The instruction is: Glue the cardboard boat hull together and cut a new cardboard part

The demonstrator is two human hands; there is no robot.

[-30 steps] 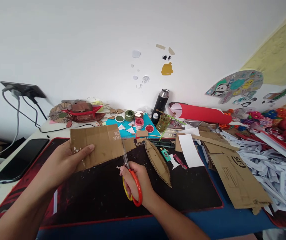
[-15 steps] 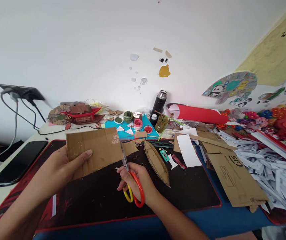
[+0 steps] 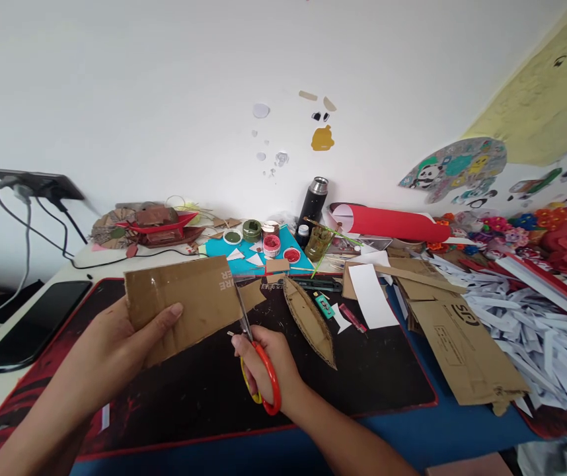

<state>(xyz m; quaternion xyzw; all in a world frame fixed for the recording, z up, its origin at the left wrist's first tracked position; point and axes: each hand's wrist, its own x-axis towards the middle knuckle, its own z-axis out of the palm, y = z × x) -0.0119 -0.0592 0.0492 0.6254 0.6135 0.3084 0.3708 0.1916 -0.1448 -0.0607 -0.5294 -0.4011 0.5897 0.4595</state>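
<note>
The cardboard sheet [image 3: 184,301] hangs above the black desk mat [image 3: 363,370], pinched by the left hand [image 3: 115,344], thumb on top. The right hand [image 3: 264,360] grips red-handled scissors [image 3: 256,360], blades apparently in the sheet's right edge. A cardboard boat [image 3: 310,320] lies just beside them.

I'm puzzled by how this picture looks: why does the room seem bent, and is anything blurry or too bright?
Head view: the wide lens bows the edges, so the yellow poster slants and the paper strips stretch. Soft, even daylight; the white wall is bright but not blown out. Faint shadows lie under the cardboard piece. The left hand, right hand and scissors are sharp.
</note>
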